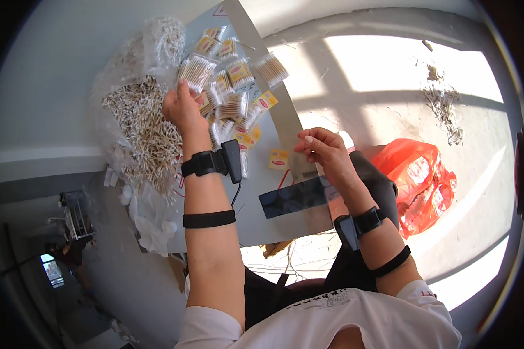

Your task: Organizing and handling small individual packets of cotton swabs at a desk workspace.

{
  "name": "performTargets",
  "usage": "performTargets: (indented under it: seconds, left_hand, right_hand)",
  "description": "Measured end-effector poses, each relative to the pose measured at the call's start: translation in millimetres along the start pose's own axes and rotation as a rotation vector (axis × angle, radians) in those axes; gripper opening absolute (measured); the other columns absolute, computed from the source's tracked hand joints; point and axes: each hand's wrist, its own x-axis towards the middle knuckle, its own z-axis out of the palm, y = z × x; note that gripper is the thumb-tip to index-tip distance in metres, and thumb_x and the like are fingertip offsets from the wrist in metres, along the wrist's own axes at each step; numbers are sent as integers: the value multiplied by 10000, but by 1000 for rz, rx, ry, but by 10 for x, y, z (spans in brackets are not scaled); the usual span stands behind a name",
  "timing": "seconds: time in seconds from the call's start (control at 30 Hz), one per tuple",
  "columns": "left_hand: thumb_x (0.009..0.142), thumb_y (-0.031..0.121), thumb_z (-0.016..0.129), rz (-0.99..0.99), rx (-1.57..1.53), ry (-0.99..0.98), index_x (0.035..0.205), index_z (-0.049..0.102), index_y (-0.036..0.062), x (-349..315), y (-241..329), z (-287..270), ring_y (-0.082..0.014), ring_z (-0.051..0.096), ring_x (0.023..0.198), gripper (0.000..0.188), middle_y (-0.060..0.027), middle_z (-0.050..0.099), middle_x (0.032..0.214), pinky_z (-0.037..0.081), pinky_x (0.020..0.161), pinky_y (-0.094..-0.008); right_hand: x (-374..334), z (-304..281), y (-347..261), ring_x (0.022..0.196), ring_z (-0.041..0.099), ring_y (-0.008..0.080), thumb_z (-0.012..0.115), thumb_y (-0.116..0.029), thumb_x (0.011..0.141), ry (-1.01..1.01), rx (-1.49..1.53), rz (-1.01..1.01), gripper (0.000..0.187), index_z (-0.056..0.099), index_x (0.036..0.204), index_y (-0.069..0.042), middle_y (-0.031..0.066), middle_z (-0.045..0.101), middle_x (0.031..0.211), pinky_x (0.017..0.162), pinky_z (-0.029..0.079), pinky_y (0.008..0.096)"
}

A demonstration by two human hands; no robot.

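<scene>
Plastic-wrapped packets of cotton swabs [230, 87] lie heaped just ahead of my left hand [183, 107] in the head view, my only view. Left hand is raised over the pile, fingers loosely curled, thumb and fingertips touching one clear swab packet [197, 71] at the near-left edge of the heap; I can't tell if it's a firm pinch or just contact. Black wrist strap with a small device [212, 161] sits on that wrist, a second black band [209, 219] further down the forearm.

Right hand [322, 148] is well apart from the left, lower and off to the right. Fingers are bunched, thumb meeting the forefinger tips as if pinching something very small; what's between them is too small to see. It hovers just over the edge of the grey metal sheet [285, 119] that carries the packets. A small yellow label card [279, 159] lies on the sheet just left of the right hand, between the two hands. Same black strap and band on the right wrist.

Left of the left hand: a big clear bag of loose swab sticks [142, 134], touching the packet heap. Right of the right hand, on the concrete floor [390, 110], an orange plastic bag [422, 180]. My dark-clad knee shows beneath the right wrist.
</scene>
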Motion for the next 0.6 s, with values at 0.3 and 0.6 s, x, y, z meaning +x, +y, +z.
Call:
performTargets:
  seconds: [0.3,0.6]
  left_hand:
    - [720,45,697,264,776,-186,1030,585,13,-1241,-513,-1164,-214,547,894,331,-104,588,972,457,810,-325]
    - [724,51,684,589,833,-252,993,568,26,-1522,-544,-1267,-304,556,924,294,-114,591,937,462,807,-407]
  right_hand:
    - [-71,-16,-37,659,518,47,583,-181,903,22,-83,1,223,600,1015,10,58,657,813,581,412,187]
    - [-264,473,157,665,582,67,592,-87,874,50,-451,-113,134,613,959,14,54,647,763,570,444,210]
